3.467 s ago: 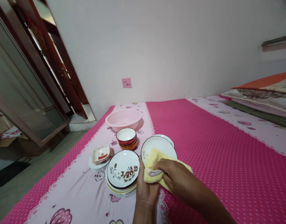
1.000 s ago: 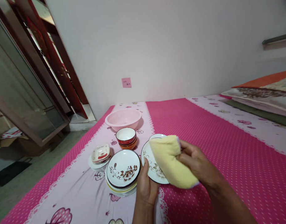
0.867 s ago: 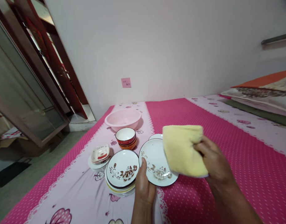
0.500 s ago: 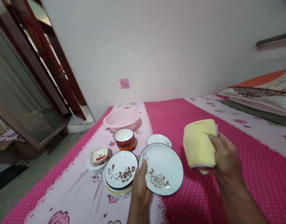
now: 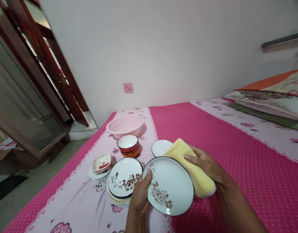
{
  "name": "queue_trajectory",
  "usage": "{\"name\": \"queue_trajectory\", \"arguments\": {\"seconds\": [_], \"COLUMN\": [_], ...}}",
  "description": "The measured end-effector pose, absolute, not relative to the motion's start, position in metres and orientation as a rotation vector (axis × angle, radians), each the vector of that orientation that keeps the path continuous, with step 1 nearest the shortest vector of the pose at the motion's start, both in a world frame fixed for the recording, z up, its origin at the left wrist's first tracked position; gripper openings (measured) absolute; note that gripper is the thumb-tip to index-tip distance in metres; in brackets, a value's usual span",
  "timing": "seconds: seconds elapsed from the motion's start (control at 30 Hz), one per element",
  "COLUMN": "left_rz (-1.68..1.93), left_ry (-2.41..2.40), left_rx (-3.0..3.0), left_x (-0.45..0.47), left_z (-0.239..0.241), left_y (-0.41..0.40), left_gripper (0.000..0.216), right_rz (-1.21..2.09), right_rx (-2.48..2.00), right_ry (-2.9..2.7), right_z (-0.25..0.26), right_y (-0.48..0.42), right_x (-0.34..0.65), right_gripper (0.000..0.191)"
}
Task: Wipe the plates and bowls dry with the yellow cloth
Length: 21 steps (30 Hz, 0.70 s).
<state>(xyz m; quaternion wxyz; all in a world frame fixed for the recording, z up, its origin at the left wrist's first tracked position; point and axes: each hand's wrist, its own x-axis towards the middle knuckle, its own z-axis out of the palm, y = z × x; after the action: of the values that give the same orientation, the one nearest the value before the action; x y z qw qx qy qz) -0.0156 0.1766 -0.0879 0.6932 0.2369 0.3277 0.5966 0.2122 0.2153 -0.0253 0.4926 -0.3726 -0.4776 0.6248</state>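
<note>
My left hand (image 5: pixel 140 194) grips the left edge of a white plate (image 5: pixel 173 184) with a dark rim and a brown flower print, thumb on its face. The plate is tilted, raised over the bed. In my right hand (image 5: pixel 204 161) is a yellow cloth (image 5: pixel 188 158), thumb on top, held at the plate's upper right edge; part of the cloth lies behind the plate. Just left of my left hand, a similar flowered plate (image 5: pixel 122 173) tops a stack. Beyond the held plate lies another white plate (image 5: pixel 161 147), partly covered by the cloth.
A pink basin (image 5: pixel 124 126) stands near the wall, with a stack of red and orange bowls (image 5: pixel 128 145) before it. Small square dishes (image 5: pixel 101 162) sit on a stack of white plates (image 5: pixel 95 175) at left. Pillows (image 5: pixel 272 97) lie at the far right.
My right hand has brought the yellow cloth leftward to the plate's edge. The held plate has turned and tilted, and come slightly lower.
</note>
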Motion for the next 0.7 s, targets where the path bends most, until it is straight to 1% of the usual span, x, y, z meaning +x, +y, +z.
{"name": "queue_trajectory", "arguments": {"seconds": [0.17, 0.37, 0.53, 0.7], "left_rz": [1.287, 1.209, 1.273, 1.369], "left_ry": [0.791, 0.819, 0.893, 0.87], "left_rx": [0.58, 0.7, 0.648, 0.58], "left_x": [-0.018, -0.013, -0.012, -0.007], "left_z": [-0.091, -0.096, -0.094, -0.09], "left_y": [0.175, 0.175, 0.178, 0.182], "left_gripper": [0.035, 0.038, 0.039, 0.036], "right_rz": [1.438, 1.642, 1.547, 1.423], "right_rx": [-0.942, -0.825, -0.832, -0.909], "right_ry": [-1.074, -1.385, -1.522, -1.484], "right_z": [-0.03, -0.029, -0.029, -0.035], "right_y": [0.221, 0.213, 0.217, 0.223], "right_x": [0.221, 0.209, 0.198, 0.192], "right_gripper": [0.058, 0.06, 0.057, 0.057]}}
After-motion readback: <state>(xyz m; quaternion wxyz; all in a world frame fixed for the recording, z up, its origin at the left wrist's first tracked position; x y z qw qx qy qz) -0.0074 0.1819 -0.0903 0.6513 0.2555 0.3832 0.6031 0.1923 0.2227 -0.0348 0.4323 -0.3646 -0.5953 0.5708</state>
